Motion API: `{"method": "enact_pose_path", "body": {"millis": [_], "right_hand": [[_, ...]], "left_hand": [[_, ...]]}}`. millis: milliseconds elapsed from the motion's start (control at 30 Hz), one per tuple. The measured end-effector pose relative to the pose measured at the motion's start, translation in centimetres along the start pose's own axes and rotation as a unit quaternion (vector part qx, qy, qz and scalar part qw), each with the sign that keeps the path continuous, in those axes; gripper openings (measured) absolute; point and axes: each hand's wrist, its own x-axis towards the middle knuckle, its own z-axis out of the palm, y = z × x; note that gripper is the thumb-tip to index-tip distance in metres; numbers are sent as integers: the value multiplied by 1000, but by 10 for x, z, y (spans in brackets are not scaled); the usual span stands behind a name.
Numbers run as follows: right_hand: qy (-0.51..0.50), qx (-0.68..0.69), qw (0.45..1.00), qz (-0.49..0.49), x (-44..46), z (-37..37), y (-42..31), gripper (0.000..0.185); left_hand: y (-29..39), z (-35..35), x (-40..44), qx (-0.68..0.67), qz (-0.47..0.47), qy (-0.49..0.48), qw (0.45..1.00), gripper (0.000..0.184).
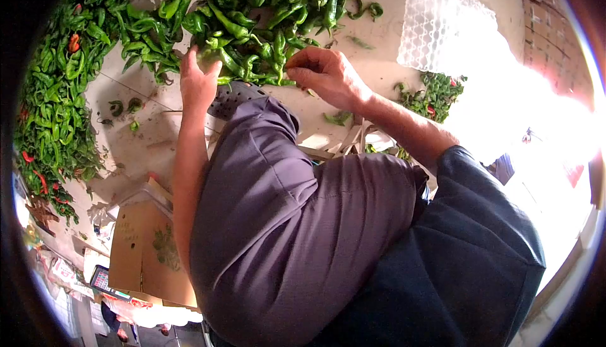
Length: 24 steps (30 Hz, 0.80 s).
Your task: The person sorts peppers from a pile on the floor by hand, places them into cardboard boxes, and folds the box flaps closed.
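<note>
A heap of long green peppers is spread over the pale floor at the top of the head view. My left hand is at the heap's near edge, thumb and fingers apart, with green peppers just beyond and between them. Right of it, my right hand is closed, thumb against the fingers, beside a pepper that hangs at the edge. What its fingertips hold, if anything, I cannot make out. A dark perforated shoe sits below the peppers, between my hands.
More peppers with a few red ones lie along the left. A cardboard box stands at lower left, near a keypad device. White bubble wrap and a smaller pepper pile are at right, by strong glare.
</note>
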Motion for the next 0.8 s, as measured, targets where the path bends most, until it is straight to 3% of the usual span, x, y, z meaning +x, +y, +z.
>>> {"method": "enact_pose_path", "body": {"millis": [100,167,267,367,433,500,567,700,767,800], "right_hand": [[155,-42,986,-36,16,-2,40,33],[228,-87,970,-9,33,-14,73,56],[300,-198,933,-23,53,-34,84,85],[293,-302,907,20,65,-37,65,102],[315,-381,868,-47,75,-42,58,107],[313,-311,894,-82,100,-50,59,118],[288,-406,862,-98,119,-50,43,124],[251,-474,840,-86,139,-36,22,126],[243,-486,833,-102,143,-33,12,128],[245,-476,839,-92,144,-33,8,123]], "left_hand": [[34,-15,-2,-31,-96,-15,995,84],[29,-8,1,-86,-128,-21,988,96],[22,-4,5,-143,-101,4,985,95],[21,-3,6,-247,-154,-27,956,95],[22,-4,8,-278,-139,-29,950,97],[24,-1,10,-311,-123,-30,942,99],[50,-13,5,-245,-118,13,962,103],[44,19,5,-168,-209,100,958,110],[46,24,4,-262,-208,136,932,109],[47,29,2,-239,-258,125,928,101]]}}
